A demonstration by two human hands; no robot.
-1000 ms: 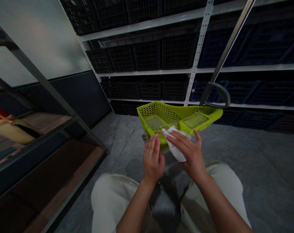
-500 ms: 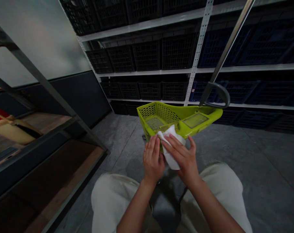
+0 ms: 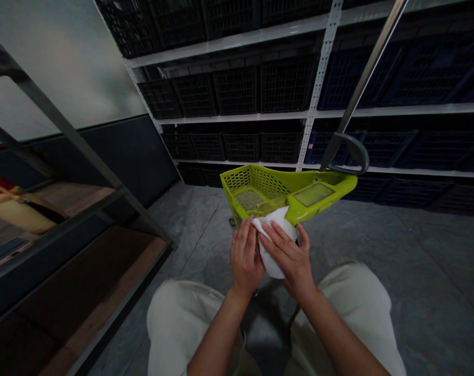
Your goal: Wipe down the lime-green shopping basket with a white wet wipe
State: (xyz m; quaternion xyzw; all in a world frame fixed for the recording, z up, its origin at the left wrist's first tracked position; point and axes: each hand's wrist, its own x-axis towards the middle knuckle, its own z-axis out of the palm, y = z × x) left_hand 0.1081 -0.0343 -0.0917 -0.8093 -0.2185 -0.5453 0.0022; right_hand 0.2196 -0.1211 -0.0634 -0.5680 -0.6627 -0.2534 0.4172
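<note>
Both your hands meet at the near edge of the green basket, a white cloth under the right.
Your left hand (image 3: 245,261) lies on the rim with fingers straight and close together; whether it grips, you can't tell from here. Your right hand (image 3: 294,261) spreads its fingers over the cloth (image 3: 270,263), pressing it to the basket (image 3: 270,180); the thumb is hidden, so a pinch can't be confirmed. The basket sits in front of your knees (image 3: 182,303), above the floor (image 3: 378,224), a pole (image 3: 372,62) rising from its right end. The cloth's lower part hangs loose, so it could bunch or slip from flat fingers; pressing hard with a light left hand might swing or tip the basket.
</note>
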